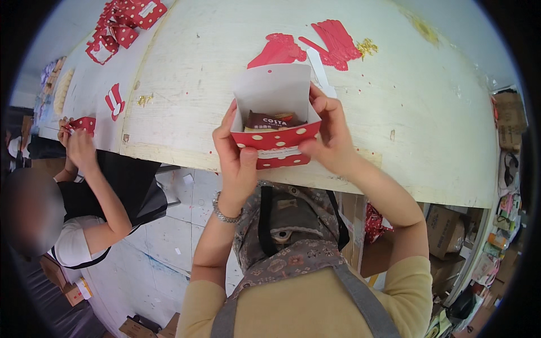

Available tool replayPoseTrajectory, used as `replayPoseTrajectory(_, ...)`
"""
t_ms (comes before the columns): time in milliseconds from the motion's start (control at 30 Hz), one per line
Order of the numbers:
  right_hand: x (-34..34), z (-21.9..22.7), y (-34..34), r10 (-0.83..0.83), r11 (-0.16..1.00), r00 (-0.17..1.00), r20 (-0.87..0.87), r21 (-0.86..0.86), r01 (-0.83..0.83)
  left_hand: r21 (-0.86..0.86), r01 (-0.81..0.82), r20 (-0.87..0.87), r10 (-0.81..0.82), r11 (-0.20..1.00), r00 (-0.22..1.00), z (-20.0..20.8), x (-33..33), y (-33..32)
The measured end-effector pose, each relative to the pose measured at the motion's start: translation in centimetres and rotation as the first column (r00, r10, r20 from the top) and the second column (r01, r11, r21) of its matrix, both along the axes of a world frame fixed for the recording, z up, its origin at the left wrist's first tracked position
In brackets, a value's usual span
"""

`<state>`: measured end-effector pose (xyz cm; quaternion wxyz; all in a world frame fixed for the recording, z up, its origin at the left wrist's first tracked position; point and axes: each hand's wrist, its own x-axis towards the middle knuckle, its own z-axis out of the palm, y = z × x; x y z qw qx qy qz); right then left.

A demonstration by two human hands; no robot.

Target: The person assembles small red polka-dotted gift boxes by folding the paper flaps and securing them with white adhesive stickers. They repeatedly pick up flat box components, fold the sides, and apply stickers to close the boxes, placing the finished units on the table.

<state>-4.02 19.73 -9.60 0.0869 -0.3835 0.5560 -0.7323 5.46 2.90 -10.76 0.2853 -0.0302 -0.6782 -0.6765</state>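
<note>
Between my two hands is a red gift box with pale dots, a white band across its front and its lid raised, showing a plain white inside. My left hand grips its left side, thumb at the front. On the opposite side my right hand holds it, with the thumb near the band. Inside lies a dark brown packet, with other small contents partly hidden behind the front wall. The box is held at the near edge of the white table.
Red cut-out strips and a red pile lie beyond the box, beside gold ties and a white strip. At left, a co-worker handles a red dotted piece. Finished-looking red boxes sit far left.
</note>
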Motion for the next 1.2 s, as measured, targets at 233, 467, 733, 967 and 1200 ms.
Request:
replayPoseTrajectory(233, 2.1, -1.0, -1.7, -0.216, 0.968, 0.963, 0.163, -0.097, 0.234, 0.121, -0.124, 0.159, 0.104, 0.985, 0.982, 2.1, -0.5, 2.1)
replayPoseTrajectory(467, 1.5, 0.4, -1.2, -0.267, 0.963, 0.932, 0.245, 0.02, 0.27, 0.293, -0.023, 0.202, -0.038, 0.956, 0.979, 2.5, -0.2, 1.2)
replayPoseTrajectory(733, 3.3, -0.3, -2.5, -0.352, 0.9, 0.922, 0.162, -0.214, 0.381, 0.043, -0.309, 0.181, 0.297, 0.95, 0.938, 1.1, 1.2, 3.4)
replayPoseTrajectory(967, 3.0, 0.4, -2.2, -0.318, 0.912, 0.918, 0.237, -0.188, 0.365, 0.354, -0.093, 0.191, 0.026, 0.93, 0.981, 1.5, -0.1, 2.4)
replayPoseTrajectory(1200, 3.0, 0.6, -2.0, -0.359, 0.924, 0.912, 0.2, -0.063, 0.378, 0.176, -0.069, 0.214, 0.03, 0.982, 0.976, 3.0, -0.9, 1.2)
